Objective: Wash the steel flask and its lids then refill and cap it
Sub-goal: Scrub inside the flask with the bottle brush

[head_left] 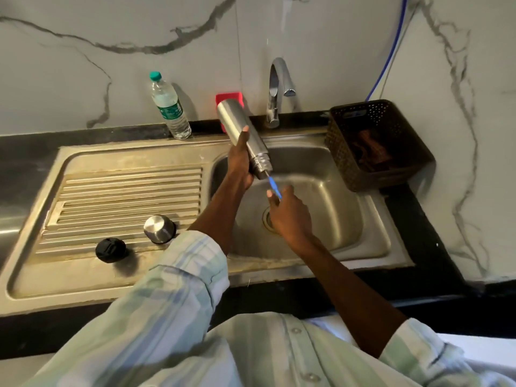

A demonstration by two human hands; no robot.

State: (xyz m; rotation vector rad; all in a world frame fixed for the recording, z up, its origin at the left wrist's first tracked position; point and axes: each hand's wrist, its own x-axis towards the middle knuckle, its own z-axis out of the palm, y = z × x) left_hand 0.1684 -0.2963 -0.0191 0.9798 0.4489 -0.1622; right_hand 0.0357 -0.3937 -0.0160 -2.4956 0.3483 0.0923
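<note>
Steel flask (242, 135) tilts mouth-down over the sink (329, 174) basin, gripped round its body by the left hand (239, 160), while the right hand (289, 213) pinches a blue-handled brush (275, 187) entering the neck. Both forearms reach over the sink's front edge. Scrubbing should go best with long, twisting strokes and the flask held firm. Both lids (159, 229) wait on the drainboard.

Worn at head height, looking forward and steeply down, close over the steel sink (371, 247) and marble wall (83, 65) behind.
</note>
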